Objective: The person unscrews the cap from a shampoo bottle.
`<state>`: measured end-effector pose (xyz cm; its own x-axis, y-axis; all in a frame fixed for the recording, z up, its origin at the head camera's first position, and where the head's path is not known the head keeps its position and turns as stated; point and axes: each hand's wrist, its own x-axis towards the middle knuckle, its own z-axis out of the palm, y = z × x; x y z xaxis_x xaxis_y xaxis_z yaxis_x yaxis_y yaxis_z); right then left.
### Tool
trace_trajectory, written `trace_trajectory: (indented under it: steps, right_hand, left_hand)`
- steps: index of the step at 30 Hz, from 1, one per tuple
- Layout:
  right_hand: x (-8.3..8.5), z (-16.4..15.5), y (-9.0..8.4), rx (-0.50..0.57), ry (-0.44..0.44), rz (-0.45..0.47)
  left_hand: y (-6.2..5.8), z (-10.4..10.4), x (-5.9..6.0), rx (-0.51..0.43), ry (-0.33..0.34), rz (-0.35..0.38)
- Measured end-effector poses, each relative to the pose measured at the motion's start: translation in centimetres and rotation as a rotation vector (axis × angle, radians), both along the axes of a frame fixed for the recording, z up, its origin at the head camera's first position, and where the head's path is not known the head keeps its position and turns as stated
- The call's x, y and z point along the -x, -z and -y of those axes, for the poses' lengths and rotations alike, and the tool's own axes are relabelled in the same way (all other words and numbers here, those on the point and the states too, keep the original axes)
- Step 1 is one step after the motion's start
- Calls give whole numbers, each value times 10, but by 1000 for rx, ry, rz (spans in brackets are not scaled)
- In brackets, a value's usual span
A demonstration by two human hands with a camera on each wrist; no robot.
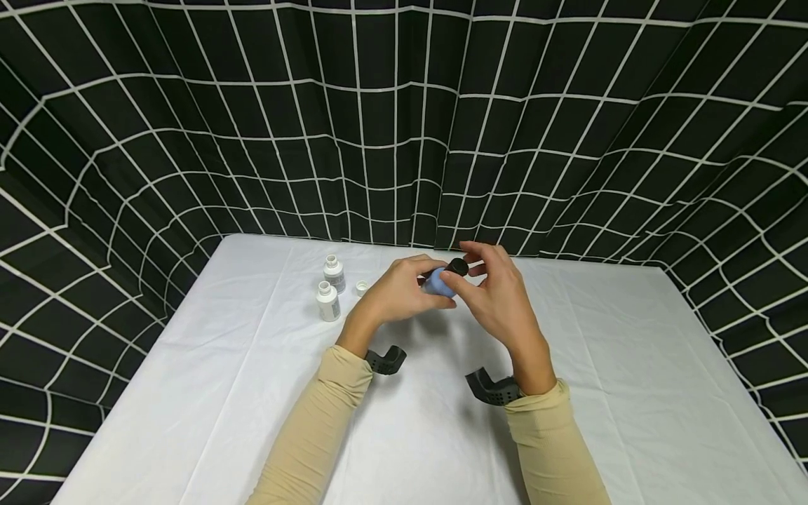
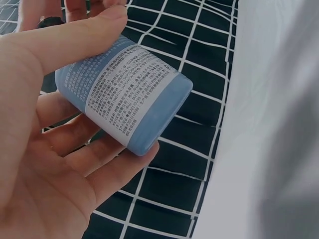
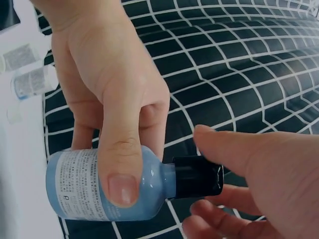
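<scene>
A small blue bottle (image 1: 435, 283) with a white printed label (image 2: 130, 92) is held above the table. My left hand (image 1: 424, 286) grips its body, with the thumb (image 3: 119, 181) across the front and the fingers (image 2: 114, 164) under it. The bottle's black cap (image 3: 197, 177) points right. My right hand (image 1: 464, 271) pinches that cap (image 1: 456, 266), thumb (image 3: 227, 147) above and fingertips (image 3: 207, 219) below. The cap sits on the bottle's neck.
Two small white bottles (image 1: 333, 272) (image 1: 327, 300) stand without lids at the back left of the white-covered table (image 1: 631, 365), with a loose white cap (image 1: 361, 287) beside them. A black curtain with a white grid (image 1: 404, 126) closes off the back and sides.
</scene>
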<state>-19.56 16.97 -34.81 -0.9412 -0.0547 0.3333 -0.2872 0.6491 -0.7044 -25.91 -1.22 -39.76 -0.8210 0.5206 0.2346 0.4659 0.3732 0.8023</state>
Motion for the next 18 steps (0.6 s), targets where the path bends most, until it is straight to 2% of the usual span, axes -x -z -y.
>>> trace_trajectory:
  steps: [4, 10, 14, 18]
  right_hand:
    - [-1, 0, 0, -63, 33, 29]
    - [-3, -1, 0, -119, 7, 21]
    - [-4, -2, -1, -127, -18, -3]
    - [-3, -3, -3, -88, -27, 2]
  left_hand:
    - [-1, -2, -2, 31, -16, -26]
    - [-2, -2, -3, 30, -4, -36]
    - [-2, -2, -3, 32, 11, -21]
    - [-2, 0, -4, 33, 9, 10]
